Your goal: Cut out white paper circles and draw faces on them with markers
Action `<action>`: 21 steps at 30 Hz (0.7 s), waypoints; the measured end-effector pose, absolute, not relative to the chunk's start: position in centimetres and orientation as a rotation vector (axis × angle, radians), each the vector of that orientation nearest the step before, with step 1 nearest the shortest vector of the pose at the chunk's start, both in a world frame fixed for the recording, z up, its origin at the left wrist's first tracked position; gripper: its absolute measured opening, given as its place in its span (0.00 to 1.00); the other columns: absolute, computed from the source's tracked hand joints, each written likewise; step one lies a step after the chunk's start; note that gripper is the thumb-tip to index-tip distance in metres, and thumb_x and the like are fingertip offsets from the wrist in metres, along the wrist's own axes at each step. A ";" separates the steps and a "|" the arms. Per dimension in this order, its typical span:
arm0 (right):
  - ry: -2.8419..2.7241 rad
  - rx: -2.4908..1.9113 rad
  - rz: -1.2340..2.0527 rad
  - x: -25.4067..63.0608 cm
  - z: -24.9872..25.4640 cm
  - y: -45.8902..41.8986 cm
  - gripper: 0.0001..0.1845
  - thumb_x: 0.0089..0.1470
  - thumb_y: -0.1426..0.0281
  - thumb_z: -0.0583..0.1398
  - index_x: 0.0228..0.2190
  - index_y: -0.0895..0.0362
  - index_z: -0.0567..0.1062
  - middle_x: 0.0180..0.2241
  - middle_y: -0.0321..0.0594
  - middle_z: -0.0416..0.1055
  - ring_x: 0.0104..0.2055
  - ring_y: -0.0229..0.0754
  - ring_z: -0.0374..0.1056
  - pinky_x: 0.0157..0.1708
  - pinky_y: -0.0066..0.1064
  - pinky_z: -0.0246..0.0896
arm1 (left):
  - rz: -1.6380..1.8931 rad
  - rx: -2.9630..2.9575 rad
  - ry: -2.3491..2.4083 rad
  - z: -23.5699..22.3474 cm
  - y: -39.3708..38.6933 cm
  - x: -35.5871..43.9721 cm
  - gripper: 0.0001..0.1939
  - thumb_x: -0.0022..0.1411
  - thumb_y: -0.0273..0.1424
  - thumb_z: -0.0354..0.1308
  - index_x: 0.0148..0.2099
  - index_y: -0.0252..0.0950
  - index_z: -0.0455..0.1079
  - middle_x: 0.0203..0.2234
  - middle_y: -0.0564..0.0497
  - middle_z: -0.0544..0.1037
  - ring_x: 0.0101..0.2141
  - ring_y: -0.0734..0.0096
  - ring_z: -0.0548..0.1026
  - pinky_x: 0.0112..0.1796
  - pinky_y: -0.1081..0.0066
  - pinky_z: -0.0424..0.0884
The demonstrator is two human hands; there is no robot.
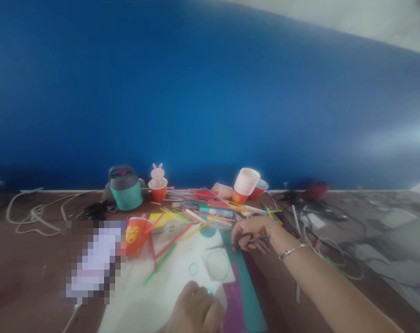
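Note:
My right hand (251, 231) is closed around a pair of scissors (246, 238) with dark handles. Their blades point left, over a white piece of paper (210, 268) that carries a large green circle. My left hand (197, 307) rests low on the white sheet (143, 296) with its fingers curled in; whatever they may hold is hidden. A smaller green circle (193, 268) is drawn between the two hands. Purple paper (234, 296) and teal paper (249, 296) stick out from under the white sheets on the right.
Coloured sticks (203, 199) and a glue stick (216, 212) lie behind the paper. A red cup (136, 236), a cup with a rabbit cutout (157, 187), stacked paper cups (246, 182) and a teal container (125, 189) stand around. A blurred-out phone-like object (95, 259) and cables (36, 215) lie left.

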State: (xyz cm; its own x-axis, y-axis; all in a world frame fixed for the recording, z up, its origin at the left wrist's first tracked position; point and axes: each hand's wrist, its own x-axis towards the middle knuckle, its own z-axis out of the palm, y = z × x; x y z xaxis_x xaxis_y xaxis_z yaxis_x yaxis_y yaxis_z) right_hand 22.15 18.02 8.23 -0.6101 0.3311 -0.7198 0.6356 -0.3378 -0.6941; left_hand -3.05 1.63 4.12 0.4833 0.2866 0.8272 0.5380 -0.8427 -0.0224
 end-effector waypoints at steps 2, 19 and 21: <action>1.696 1.277 -2.026 21.9 8.5 17.8 0.15 0.37 0.73 0.66 0.32 0.65 0.78 0.18 0.34 0.71 0.14 0.29 0.61 0.11 0.17 0.48 | -1.299 -2.457 -0.709 4.1 1.7 -3.1 0.11 0.50 0.16 0.45 0.22 0.35 0.61 0.13 0.56 0.61 0.17 0.73 0.55 0.23 0.68 0.48; 1.830 1.550 -1.813 19.8 10.3 18.8 0.14 0.28 0.79 0.68 0.26 0.67 0.78 0.16 0.33 0.72 0.15 0.29 0.60 0.17 0.20 0.51 | -1.309 -2.444 -0.718 4.3 1.6 -2.9 0.11 0.48 0.16 0.45 0.21 0.37 0.58 0.12 0.56 0.61 0.17 0.74 0.55 0.24 0.69 0.48; 1.892 1.645 -1.813 19.7 10.3 18.6 0.14 0.26 0.80 0.69 0.24 0.67 0.78 0.16 0.31 0.71 0.15 0.28 0.60 0.17 0.20 0.52 | -1.314 -2.443 -0.717 4.4 1.7 -2.9 0.11 0.48 0.17 0.45 0.21 0.37 0.58 0.12 0.56 0.61 0.17 0.74 0.55 0.23 0.69 0.48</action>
State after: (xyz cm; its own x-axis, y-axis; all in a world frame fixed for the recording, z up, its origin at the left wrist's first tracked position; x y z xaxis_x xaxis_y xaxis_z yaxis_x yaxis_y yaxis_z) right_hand 19.74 18.59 10.29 -0.4340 0.6219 -0.6518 0.6778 -0.2512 -0.6910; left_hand -2.87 1.74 4.36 0.4646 0.2933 0.8355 0.5436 -0.8393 -0.0077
